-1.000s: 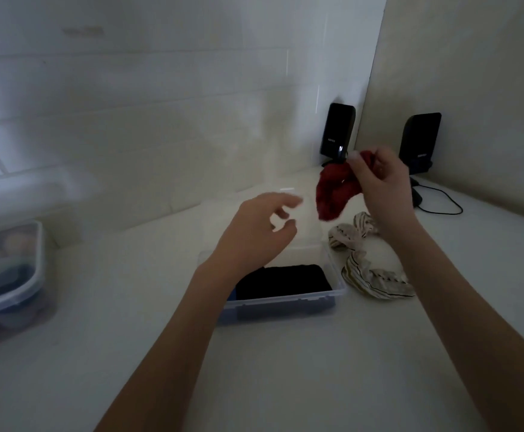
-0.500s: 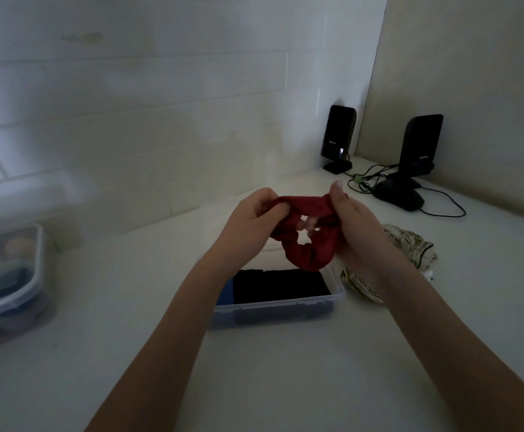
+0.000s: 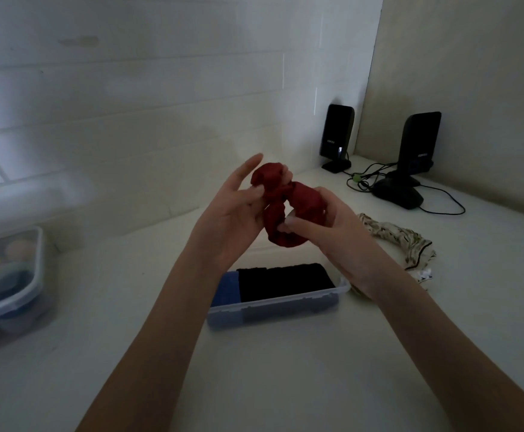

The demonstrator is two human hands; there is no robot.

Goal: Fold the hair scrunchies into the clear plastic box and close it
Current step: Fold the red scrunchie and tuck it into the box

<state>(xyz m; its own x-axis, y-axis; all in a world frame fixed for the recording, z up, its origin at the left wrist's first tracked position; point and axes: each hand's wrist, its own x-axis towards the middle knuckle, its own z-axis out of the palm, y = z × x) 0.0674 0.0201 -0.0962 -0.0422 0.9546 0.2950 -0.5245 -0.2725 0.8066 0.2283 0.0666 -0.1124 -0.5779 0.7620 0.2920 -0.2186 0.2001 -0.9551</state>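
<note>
A dark red scrunchie (image 3: 288, 204) is twisted into a figure eight and held up in the air between both hands. My left hand (image 3: 229, 213) pinches its upper left loop, with some fingers spread. My right hand (image 3: 323, 226) grips its right loop. Below them on the white counter lies the clear plastic box (image 3: 273, 307), open, with a black scrunchie (image 3: 285, 280) and a blue one (image 3: 227, 289) folded inside. A cream patterned scrunchie (image 3: 401, 241) lies on the counter to the right of the box. No lid is visible.
A lidded plastic container (image 3: 8, 285) with rounded items stands at the left edge. Two black speakers (image 3: 337, 137) (image 3: 418, 145) with cables (image 3: 363, 179) stand in the back right corner. A tiled wall runs behind the counter.
The right hand brought the red scrunchie from the right to the middle, the left hand took hold of it, and both hands twisted it from an open ring into a figure eight.
</note>
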